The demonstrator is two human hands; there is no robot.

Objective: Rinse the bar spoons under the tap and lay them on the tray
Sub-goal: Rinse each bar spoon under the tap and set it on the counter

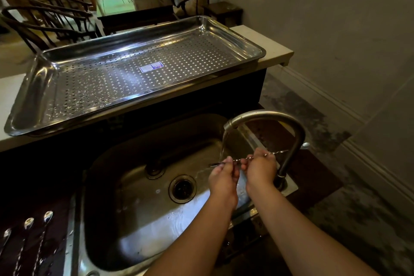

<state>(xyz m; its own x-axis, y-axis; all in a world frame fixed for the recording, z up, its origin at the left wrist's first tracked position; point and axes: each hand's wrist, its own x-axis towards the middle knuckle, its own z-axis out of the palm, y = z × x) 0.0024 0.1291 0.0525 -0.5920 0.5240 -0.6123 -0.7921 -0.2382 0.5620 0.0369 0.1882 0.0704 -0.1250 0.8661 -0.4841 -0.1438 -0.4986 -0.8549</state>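
A thin twisted steel bar spoon (246,158) is pinched between the left hand (225,173) and right hand (261,167) under the curved steel tap (266,116), while three spoons (29,223) wait unrinsed and the perforated steel tray (29,87) is yet unfilled

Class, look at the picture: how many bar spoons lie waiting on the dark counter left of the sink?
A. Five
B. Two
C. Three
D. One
C: three bar spoons lie side by side on the dark counter left of the sink, while both hands hold a fourth spoon under the tap.
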